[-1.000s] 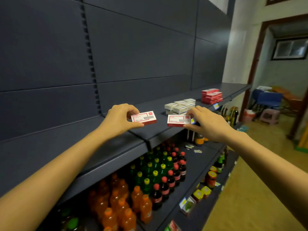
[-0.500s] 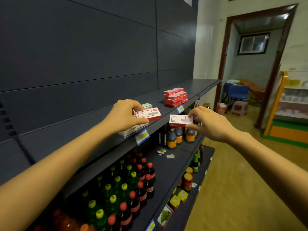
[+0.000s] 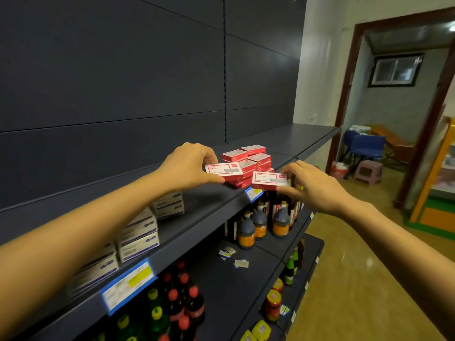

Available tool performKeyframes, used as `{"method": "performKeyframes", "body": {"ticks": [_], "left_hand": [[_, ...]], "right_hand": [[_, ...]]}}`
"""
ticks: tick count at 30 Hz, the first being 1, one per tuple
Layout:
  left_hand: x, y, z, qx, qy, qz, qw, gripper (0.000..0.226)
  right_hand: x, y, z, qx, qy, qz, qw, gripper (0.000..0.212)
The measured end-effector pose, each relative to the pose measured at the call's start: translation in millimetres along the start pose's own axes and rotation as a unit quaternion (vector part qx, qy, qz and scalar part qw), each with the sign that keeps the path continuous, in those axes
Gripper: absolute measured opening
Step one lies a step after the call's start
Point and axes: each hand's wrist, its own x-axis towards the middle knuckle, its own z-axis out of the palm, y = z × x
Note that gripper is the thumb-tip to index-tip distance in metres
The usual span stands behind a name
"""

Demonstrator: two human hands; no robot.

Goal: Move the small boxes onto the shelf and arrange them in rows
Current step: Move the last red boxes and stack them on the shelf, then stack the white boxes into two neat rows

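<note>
The small box [image 3: 222, 171] at mid-frame is red with a white top panel edged in red and a grey strip; the second small box [image 3: 269, 180], just to its right, has the same colours. Behind them the stack of boxes [image 3: 256, 156] is red with pale tops. The shelf [image 3: 204, 207] and back panel [image 3: 123, 70] are dark slate blue. At lower left, the pale boxes [image 3: 138, 232] are white-grey with purplish print (too blurred to read). The price tag [image 3: 126, 284] is blue-bordered, white with a yellow patch. Below sit red- and yellow-green-capped bottles [image 3: 183, 291]. The dark jugs [image 3: 280, 222] carry orange labels. The floor [image 3: 344, 279] is glossy tan.
</note>
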Motion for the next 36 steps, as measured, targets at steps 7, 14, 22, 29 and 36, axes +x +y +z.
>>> {"method": "performKeyframes", "body": {"ticks": [7, 14, 22, 29, 36], "left_hand": [[58, 8, 26, 0.065, 0.012, -0.027, 0.997, 0.046], [90, 13, 52, 0.091, 0.025, -0.111, 0.989, 0.046], [94, 17, 75, 0.051, 0.082, -0.194, 0.976, 0.049], [76, 31, 71, 0.061, 0.134, -0.235, 0.961, 0.046], [25, 35, 29, 0.101, 0.153, -0.274, 0.944, 0.031]], "right_hand": [[56, 59, 14, 0.068, -0.001, -0.048, 0.997, 0.042], [116, 99, 25, 0.132, -0.051, -0.123, 0.982, 0.039], [160, 117, 47, 0.168, -0.081, -0.198, 0.962, 0.044], [164, 113, 65, 0.185, -0.059, -0.230, 0.954, 0.045], [151, 65, 41, 0.249, 0.020, -0.338, 0.907, 0.041]]}}
